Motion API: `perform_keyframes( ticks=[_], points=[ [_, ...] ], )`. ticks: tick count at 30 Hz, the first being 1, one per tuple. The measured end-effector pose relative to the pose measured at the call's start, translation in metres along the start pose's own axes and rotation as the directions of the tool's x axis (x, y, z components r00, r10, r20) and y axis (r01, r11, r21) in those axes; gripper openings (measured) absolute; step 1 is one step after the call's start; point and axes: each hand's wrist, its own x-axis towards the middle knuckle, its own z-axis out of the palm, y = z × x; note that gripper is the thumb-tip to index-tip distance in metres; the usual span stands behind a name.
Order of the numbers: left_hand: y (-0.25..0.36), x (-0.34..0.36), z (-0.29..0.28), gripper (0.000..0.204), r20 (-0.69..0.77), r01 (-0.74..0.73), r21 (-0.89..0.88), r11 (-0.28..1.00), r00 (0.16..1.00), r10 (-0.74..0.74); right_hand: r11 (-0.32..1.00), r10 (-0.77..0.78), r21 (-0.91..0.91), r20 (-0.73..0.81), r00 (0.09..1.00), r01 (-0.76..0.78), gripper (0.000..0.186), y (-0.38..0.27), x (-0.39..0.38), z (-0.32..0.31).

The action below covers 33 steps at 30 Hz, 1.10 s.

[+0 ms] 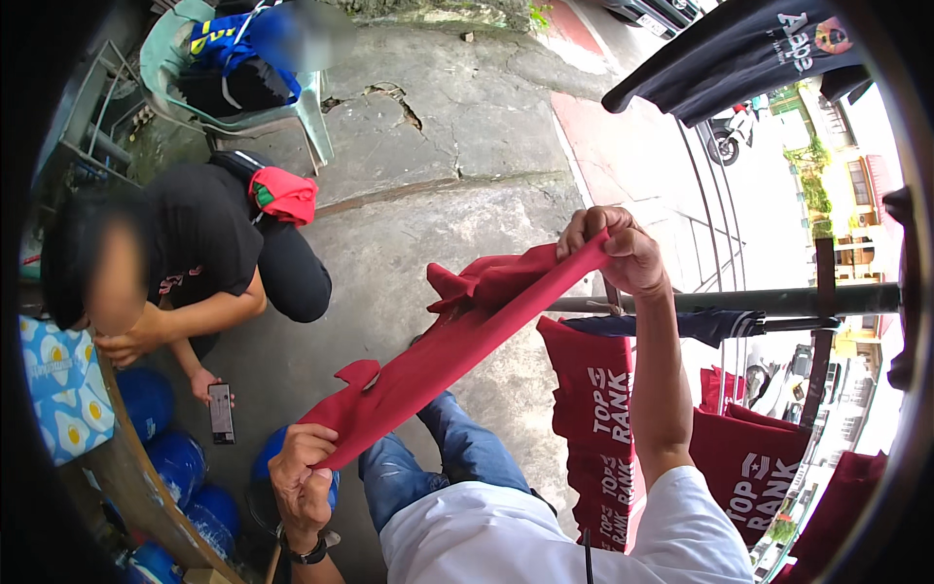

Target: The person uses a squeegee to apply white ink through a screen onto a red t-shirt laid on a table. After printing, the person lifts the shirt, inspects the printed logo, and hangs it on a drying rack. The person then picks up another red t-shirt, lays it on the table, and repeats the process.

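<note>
A red piece of cloth (443, 350) is stretched on a slant between my two hands, with folded flaps sticking out along its upper side. My left hand (304, 477), with a dark watch on the wrist, pinches its lower left end. Higher up and to the right, my right hand (615, 248) grips the other end, fingers curled over the edge. Whether the cloth is a bag or a garment cannot be told. Similar red cloth pieces (589, 375) with white print hang close to my right forearm.
A crouching person (209, 243) holds a phone (222, 414) at the left, beside blue round containers (175, 467) and an egg-patterned tabletop (63, 389). Another person sits on a pale green chair (316, 127). A metal rail (778, 300) and dark hanging cloth (730, 58) are at the right.
</note>
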Motion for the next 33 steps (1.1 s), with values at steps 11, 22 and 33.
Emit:
perform_keyframes(
  ticks=[11, 22, 33],
  points=[
    [0.002, 0.223, 0.011, 0.017, -0.092, -0.068, -0.02, 0.997, 0.994, 0.066, 0.985, -0.15, -0.09, -0.036, 0.988, 0.147, 0.013, -0.094, 0.203, -0.088],
    [0.021, 0.501, 0.001, 0.017, -0.075, -0.175, -0.086, 0.981, 0.983, 0.169, 0.957, -0.286, -0.018, -0.225, 0.931, 0.29, 0.015, -0.162, 0.38, -0.189],
    [0.081, 0.819, 0.014, 0.019, 0.045, -0.324, 0.079, 0.943, 0.946, 0.321, 0.875, -0.409, 0.077, -0.408, 0.816, 0.477, 0.015, -0.269, 0.466, -0.313]
  ],
)
